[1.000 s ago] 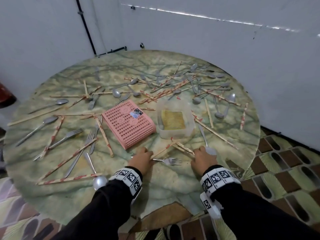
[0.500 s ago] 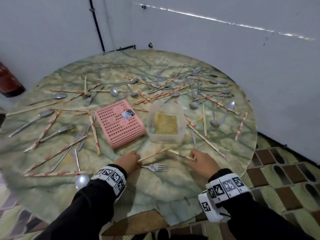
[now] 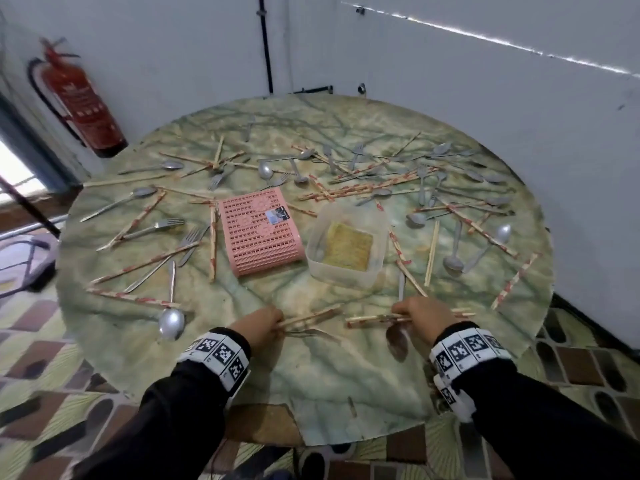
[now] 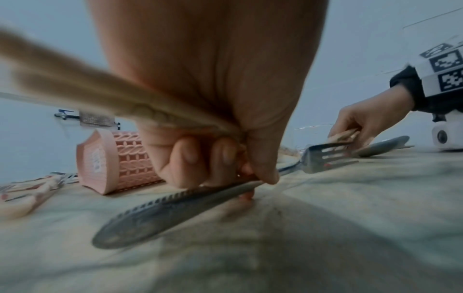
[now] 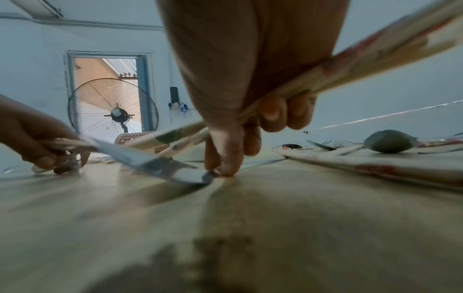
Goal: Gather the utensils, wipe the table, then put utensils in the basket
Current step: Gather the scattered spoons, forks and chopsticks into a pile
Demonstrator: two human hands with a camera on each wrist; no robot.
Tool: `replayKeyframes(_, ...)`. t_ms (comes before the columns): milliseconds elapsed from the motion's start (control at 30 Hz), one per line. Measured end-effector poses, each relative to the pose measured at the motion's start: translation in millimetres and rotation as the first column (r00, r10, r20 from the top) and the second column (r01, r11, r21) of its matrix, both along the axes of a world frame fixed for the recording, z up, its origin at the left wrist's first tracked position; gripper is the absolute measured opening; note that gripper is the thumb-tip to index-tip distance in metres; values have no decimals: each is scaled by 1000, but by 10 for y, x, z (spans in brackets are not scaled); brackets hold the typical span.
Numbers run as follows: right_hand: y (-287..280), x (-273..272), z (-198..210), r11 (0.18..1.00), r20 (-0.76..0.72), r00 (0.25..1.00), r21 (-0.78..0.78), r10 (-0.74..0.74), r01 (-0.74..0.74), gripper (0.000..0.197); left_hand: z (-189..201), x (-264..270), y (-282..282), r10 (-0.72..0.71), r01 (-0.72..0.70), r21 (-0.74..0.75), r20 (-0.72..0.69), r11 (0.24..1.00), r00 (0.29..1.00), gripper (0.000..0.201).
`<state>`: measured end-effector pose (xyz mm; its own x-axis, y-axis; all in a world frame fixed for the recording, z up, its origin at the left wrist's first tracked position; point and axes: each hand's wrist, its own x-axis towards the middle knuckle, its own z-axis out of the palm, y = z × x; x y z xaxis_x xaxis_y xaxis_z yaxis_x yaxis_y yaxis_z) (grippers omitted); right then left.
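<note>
Near the front edge of the round marble table [image 3: 311, 386], my left hand [image 3: 273, 322] grips a pair of red-patterned chopsticks [image 3: 311, 317]. Its curled fingers [image 4: 190, 158] also press on a fork [image 4: 175, 208] lying on the table. My right hand [image 3: 403, 311] grips a bundle of chopsticks [image 3: 374, 319]. Its fingertips [image 5: 225, 166] touch down at a spoon [image 3: 396, 341] whose bowl points towards me. A pink basket [image 3: 259, 230] lies upside down at mid-table. Beside it stands a clear tub [image 3: 377, 271] with a yellow cloth [image 3: 346, 244] inside.
Several more spoons, forks and chopsticks are scattered over the left, far and right parts of the table; one large spoon [image 3: 170, 323] lies to my left. A red fire extinguisher [image 3: 79, 98] stands at the far left wall. White walls close in behind and to the right.
Both hands have closed on chopsticks that lay loose on the table before. The right hand's bundle now lies crosswise, and the spoon has slid towards the front edge.
</note>
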<state>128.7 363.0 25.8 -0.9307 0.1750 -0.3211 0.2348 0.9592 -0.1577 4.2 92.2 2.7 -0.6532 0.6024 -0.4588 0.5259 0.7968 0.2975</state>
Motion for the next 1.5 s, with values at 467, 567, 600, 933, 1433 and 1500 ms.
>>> replayKeyframes(467,-509,-285,81,894,-401,904,-336,151,-298,27,168,247,-671,450,-405,384,-34,830,892,22)
replayKeyframes(567,-855,-394,202,823,-410,905,-470,115,-318,22,189,153,-951,538,-439,471,-91,765,838,19)
replayKeyframes(600,-981,-458,204,802,-420,900,-493,119,-337,23,207,106,-1047,559,-449,495,-91,743,824,18)
replayKeyframes(933,-2177,-1238,48,784,-200,964,-621,-178,16,13,283,-644,-1997,691,-575,494,-78,653,718,11)
replayKeyframes(1433,-3130,-1896,-13,648,-74,951,-747,-301,147,19,77,-1375,-2424,264,-261,220,18,940,964,21)
replayKeyframes(1500,-3106,-1899,29,575,-74,931,-803,-356,156,19,97,-1373,-2450,265,-263,242,27,934,964,17)
